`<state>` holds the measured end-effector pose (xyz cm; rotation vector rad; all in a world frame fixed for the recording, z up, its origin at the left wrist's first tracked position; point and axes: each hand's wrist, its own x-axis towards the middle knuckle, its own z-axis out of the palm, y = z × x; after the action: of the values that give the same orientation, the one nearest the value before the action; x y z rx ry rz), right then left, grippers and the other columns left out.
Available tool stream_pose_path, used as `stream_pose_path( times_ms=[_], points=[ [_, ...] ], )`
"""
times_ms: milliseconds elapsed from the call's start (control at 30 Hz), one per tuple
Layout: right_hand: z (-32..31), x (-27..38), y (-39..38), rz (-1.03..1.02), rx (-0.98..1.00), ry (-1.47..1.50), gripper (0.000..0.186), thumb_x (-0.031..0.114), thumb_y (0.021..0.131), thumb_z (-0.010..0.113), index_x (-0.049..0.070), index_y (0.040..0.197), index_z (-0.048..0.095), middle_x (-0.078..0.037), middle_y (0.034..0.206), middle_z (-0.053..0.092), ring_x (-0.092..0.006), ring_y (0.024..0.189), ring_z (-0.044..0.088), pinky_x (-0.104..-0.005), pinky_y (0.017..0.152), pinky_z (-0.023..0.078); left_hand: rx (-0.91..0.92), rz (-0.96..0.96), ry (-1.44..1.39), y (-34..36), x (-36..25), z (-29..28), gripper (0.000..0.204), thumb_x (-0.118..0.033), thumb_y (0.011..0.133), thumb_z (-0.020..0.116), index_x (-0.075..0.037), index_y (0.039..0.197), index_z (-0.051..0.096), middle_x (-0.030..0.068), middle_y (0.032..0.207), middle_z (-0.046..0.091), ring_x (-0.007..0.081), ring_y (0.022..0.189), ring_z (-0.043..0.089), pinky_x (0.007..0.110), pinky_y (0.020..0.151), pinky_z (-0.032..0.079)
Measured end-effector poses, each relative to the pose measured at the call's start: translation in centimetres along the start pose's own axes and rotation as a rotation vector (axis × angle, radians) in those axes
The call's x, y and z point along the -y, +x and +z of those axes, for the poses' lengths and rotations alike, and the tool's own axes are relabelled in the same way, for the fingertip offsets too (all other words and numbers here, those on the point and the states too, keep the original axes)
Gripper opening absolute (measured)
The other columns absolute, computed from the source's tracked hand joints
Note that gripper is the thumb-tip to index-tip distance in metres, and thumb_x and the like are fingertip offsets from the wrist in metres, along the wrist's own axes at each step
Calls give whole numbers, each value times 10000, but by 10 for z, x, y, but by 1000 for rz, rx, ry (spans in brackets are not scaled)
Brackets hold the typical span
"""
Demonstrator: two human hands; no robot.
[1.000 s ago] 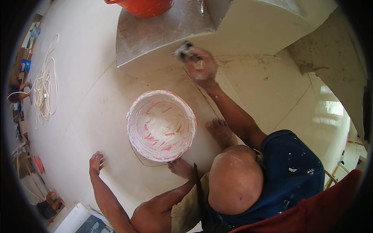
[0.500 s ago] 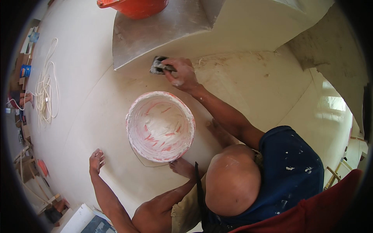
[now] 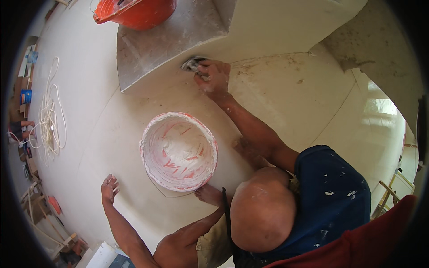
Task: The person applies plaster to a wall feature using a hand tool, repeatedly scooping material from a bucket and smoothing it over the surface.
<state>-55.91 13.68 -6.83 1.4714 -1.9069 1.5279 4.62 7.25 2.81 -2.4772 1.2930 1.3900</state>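
In my right hand (image 3: 215, 80) is a small dark scraper (image 3: 193, 64), smeared with white paste and blurred by motion. I hold it against the pale side face beneath a grey step (image 3: 178, 42), and my fingers hide part of it. My left hand (image 3: 110, 189) hovers at the left with nothing in it, its fingers loosely bent and apart. Between my hands on the floor stands a round red bucket (image 3: 148, 154), its inside coated with white paste and red showing through in streaks. My bare foot (image 3: 208, 194) rests close by its near rim.
An orange-red bucket (image 3: 145, 15) stands on the grey step above. At the left lies a coiled pale cable (image 3: 50, 118), with another person's legs (image 3: 27, 127) and stacked goods beyond. Wooden frames (image 3: 391, 194) stand at the far right.
My right hand has moved the scraper up and slightly right, close under the step. The view has shifted, so more of the orange-red bucket shows. My left hand stays empty.
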Motion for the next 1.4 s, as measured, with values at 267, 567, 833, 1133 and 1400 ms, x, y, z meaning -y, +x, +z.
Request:
stream_pose_path(
  times_ms=[267, 567, 833, 1133, 1400],
  points=[
    [-99, -125, 42, 438, -586, -336, 382, 116, 780, 776, -12, 1039, 526, -125, 983, 580, -227, 893, 576, -359, 818, 461, -32, -233, 46, -10, 70, -22, 558, -357, 905, 665, -179, 1404, 490, 15, 1221, 593, 221, 1027, 572, 409, 808, 506],
    [-99, -98, 49, 515, -457, 48, 406, 173, 815, 809, 8, 1077, 545, -72, 1024, 607, -144, 885, 587, -305, 740, 469, 29, -327, 44, -34, 79, -2, 555, -312, 913, 649, -173, 1419, 470, 34, 1251, 583, 218, 1040, 575, 416, 835, 510],
    [-55, -25, 44, -119, -62, -13, 429, 41, 634, 786, 170, 997, 597, -31, 1083, 666, -237, 980, 611, -379, 894, 370, 32, -100, 4, -4, 1, 14, 597, -335, 921, 637, -163, 1453, 430, 56, 1304, 566, 213, 1039, 571, 395, 835, 506],
    [-189, -197, 90, 562, -831, -135, 332, 52, 817, 724, 1, 1070, 515, -144, 1039, 587, -238, 935, 604, -367, 796, 487, -20, -244, 42, -28, 35, 12, 549, -316, 941, 599, -150, 1442, 444, 63, 1313, 562, 231, 1073, 569, 406, 840, 514],
    [-146, -149, 68, 579, -615, 496, 329, 109, 881, 716, -12, 1112, 515, -101, 1015, 604, -150, 919, 604, -294, 743, 516, -11, -234, 49, -25, 22, 17, 494, -285, 961, 565, -139, 1423, 469, 69, 1315, 560, 252, 1128, 566, 424, 876, 520]
  ],
)
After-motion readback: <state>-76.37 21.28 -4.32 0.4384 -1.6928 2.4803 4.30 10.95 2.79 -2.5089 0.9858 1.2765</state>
